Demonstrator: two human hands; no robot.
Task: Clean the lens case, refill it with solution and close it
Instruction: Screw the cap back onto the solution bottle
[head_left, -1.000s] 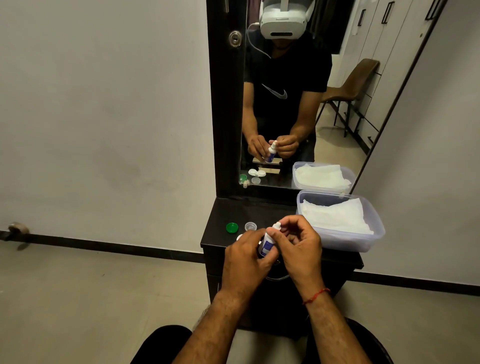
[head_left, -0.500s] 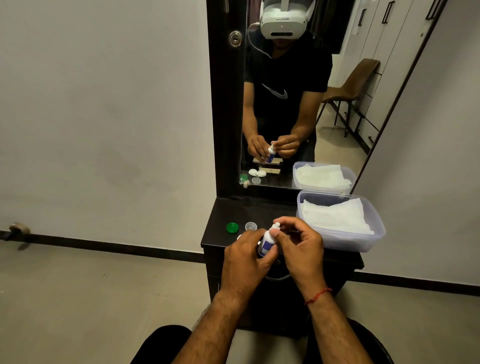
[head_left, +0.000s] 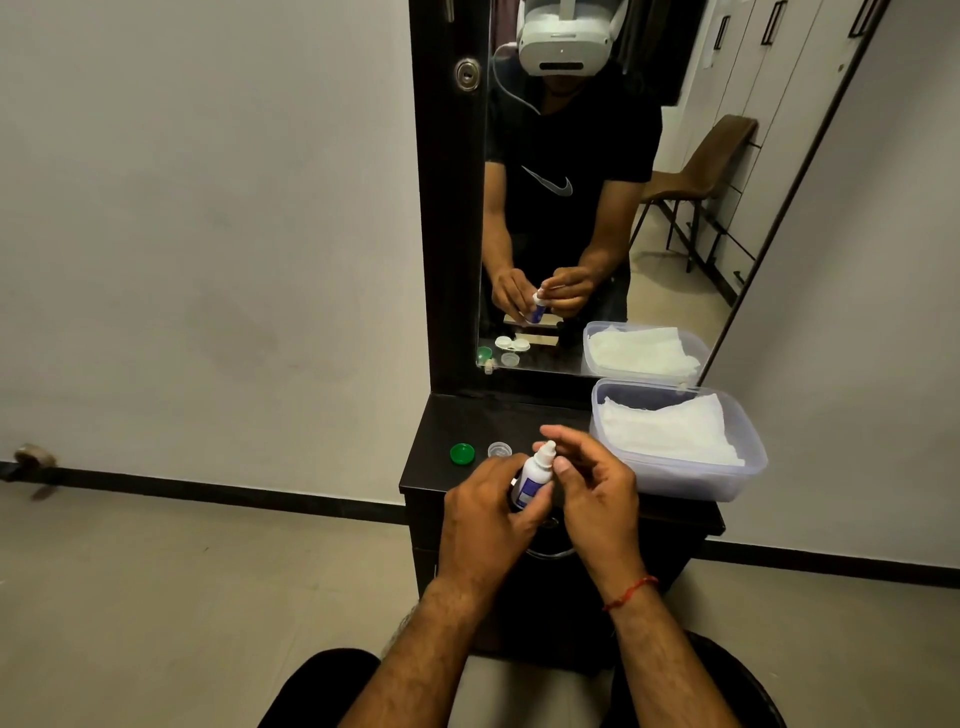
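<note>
My right hand is spreading open off the bottle my left hand is gripping beside the green cap, readying the refill.

Left hand is wrapped around a little white bottle with a blue label, tip up. Right hand is just beside it, thumb at the neck, fingers loose. A green cap and a clear cap sit on the dark dresser, with a tub of tissues on the right.

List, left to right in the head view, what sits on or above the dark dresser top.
green cap → clear cap → solution bottle, gripped by the left hand → right hand → plastic tub holding white tissues
</note>
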